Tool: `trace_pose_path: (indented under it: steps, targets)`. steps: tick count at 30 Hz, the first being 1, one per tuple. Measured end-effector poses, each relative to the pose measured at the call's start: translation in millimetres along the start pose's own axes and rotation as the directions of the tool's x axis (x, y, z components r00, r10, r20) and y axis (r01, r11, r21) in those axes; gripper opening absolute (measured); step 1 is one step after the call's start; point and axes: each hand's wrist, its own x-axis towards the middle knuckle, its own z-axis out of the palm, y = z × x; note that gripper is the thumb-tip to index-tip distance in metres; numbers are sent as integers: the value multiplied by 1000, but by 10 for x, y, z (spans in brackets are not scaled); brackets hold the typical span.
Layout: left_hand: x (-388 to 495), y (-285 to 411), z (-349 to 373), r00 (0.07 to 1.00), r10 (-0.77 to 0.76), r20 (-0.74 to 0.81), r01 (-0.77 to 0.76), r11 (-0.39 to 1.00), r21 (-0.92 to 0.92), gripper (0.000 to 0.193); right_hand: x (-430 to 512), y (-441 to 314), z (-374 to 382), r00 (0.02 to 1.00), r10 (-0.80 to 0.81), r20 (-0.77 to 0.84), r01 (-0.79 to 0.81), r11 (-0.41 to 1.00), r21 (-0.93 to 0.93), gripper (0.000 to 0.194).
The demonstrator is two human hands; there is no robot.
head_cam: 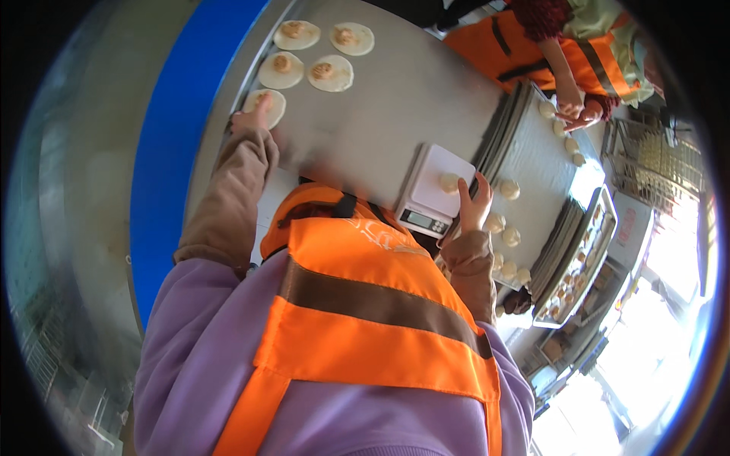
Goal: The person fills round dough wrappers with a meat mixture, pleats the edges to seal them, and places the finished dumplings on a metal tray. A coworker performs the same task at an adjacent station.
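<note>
My left hand [252, 118] rests on a flat round of dough [276, 108] at the left edge of the steel table [399, 85]. Its fingers cover most of the filling there, so whether they grip it is hidden. Beyond it lie several more dough rounds, each with a lump of brown filling, such as the nearest full one [280, 70]. On the right, a ball of pale dough [449, 183] sits on a white digital kitchen scale [436, 165]. My right hand [477, 202] is beside that ball, thumb and fingers spread, the thumb at the ball's edge.
Right of the scale, stacked metal trays [533, 165] carry several dough balls [511, 236]. A co-worker's hands [576, 111] handle dough balls at the far end. A rimmed tray of small brown-topped pieces [576, 273] stands farther right. A blue strip [171, 142] borders the table's left.
</note>
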Motion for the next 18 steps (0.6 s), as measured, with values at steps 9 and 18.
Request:
trace_pose_path:
  steps: [9, 18]
  targets:
    - [301, 38, -69, 956, 16, 293, 14, 995, -98, 72, -9, 117, -175, 998, 63, -7, -63, 997, -34, 35]
    - [-157, 197, -15, 880, 475, -10, -471, 876, 102, 67, -37, -149, -97, 958, -59, 279, 51, 998, 39, 62]
